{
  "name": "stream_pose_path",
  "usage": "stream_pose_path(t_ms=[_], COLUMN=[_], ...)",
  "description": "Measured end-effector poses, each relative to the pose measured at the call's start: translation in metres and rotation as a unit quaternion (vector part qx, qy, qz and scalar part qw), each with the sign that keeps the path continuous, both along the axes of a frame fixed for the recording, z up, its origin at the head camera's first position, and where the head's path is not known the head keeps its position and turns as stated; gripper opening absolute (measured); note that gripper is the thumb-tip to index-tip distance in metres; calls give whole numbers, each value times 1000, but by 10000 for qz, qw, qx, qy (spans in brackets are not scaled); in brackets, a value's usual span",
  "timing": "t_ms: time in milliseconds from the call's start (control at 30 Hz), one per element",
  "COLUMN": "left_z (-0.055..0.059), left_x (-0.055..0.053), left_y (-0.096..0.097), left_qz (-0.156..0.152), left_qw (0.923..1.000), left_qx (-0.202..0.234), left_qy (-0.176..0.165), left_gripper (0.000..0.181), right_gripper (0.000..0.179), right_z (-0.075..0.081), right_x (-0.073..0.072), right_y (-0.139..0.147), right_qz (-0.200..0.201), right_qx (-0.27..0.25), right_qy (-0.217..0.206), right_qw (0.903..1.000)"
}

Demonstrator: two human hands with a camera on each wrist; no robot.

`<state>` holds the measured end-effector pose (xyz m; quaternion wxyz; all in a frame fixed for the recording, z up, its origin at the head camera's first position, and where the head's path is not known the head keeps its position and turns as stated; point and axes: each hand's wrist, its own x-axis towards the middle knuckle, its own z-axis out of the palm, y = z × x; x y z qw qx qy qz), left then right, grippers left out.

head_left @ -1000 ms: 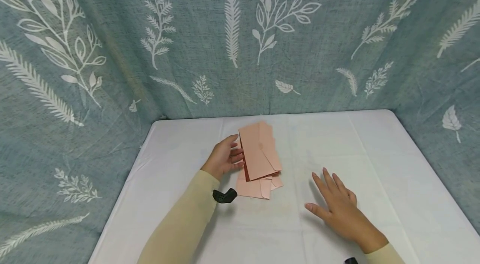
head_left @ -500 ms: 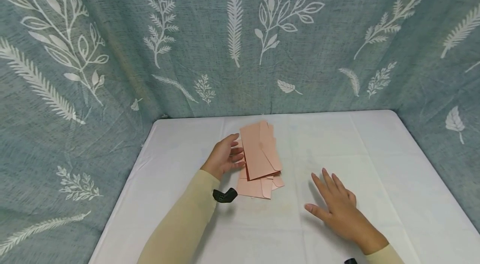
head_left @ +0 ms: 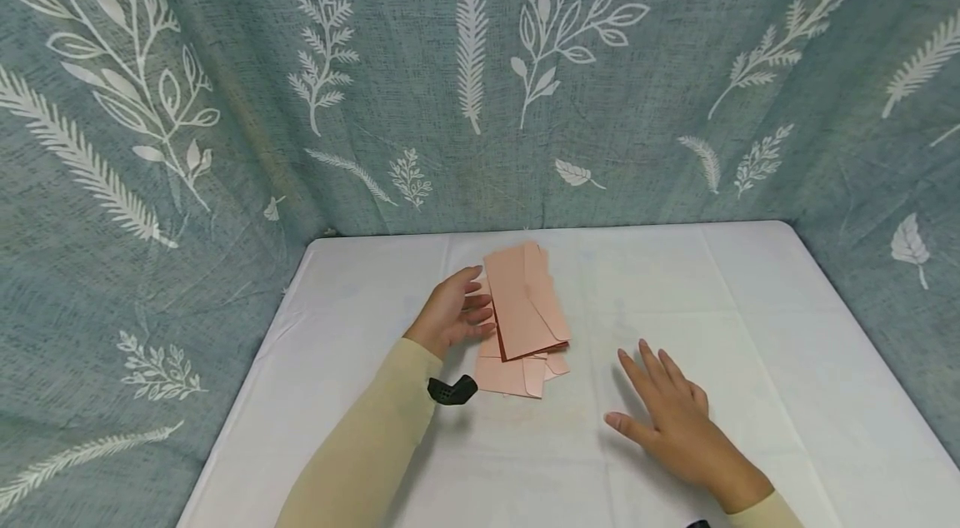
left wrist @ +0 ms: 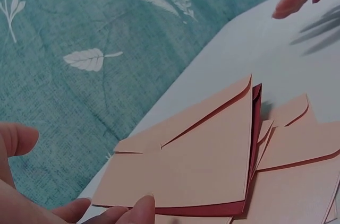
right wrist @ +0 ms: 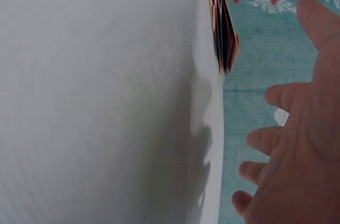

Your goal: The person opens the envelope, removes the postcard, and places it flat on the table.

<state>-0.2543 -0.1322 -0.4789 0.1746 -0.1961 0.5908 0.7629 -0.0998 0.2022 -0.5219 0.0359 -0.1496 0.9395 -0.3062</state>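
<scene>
A pile of peach-pink envelopes (head_left: 525, 303) lies on the white tabletop, the upper ones skewed over the lower envelopes (head_left: 510, 376). Under the top one, a dark red envelope (left wrist: 257, 108) shows as a thin strip in the left wrist view. My left hand (head_left: 454, 313) is at the pile's left side, thumb up and fingers loosely bent, fingertips right at the envelopes' edge. In the left wrist view one fingertip (left wrist: 144, 209) overlaps the top envelope. Off to the right, my right hand (head_left: 667, 420) hovers palm down over the table with fingers spread, holding nothing.
The table (head_left: 645, 286) has a white cover and a rounded far corner on each side. A green-blue curtain (head_left: 480, 170) with white leaf prints hangs behind and beside it. A black wrist device (head_left: 452, 390) sits at the left cuff.
The upper envelopes have slid slightly right over the lower ones, with my left fingers following at their edge. My right hand has shifted a little to the left.
</scene>
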Motion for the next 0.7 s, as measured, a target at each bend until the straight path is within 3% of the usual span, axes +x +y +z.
stream_pose_path(t_ms=[700], left_z=[1], left_x=[-7], left_y=[12], left_qz=[128], left_qw=[9999], left_qx=[75], left_qy=[-5], left_gripper=[74], right_gripper=[90], right_z=[-1], right_x=[4], right_y=[-2], right_qz=[108], right_qx=[-9], right_qy=[-71], right_qw=[9999])
